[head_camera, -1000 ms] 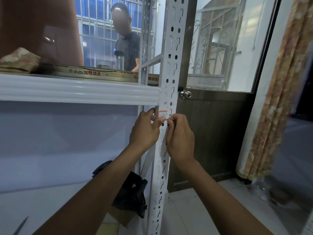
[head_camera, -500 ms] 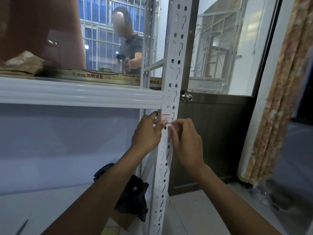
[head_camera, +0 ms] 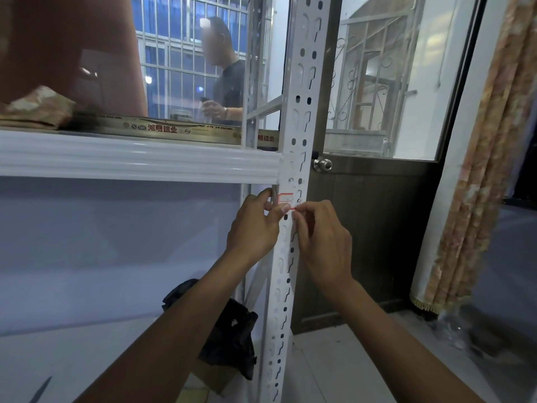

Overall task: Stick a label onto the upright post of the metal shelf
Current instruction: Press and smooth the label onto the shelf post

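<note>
Left hand [head_camera: 252,228] wrapped round edge of white perforated metal upright post [head_camera: 302,112], thumb pinning small red-bordered white paper label [head_camera: 286,199] just under white shelf beam [head_camera: 139,164]. Right hand [head_camera: 322,242] pinching label's lower right corner. Probably feather-light, limp, crease-prone: best held by corners, then smoothed flat.

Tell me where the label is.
Head view, centre: the label lies on the upright post just under the shelf beam, the left hand and right hand touching it.

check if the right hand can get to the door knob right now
Probably yes: the door knob sits just above the right hand, beside the post, with nothing between, though it pinches the label.
</note>
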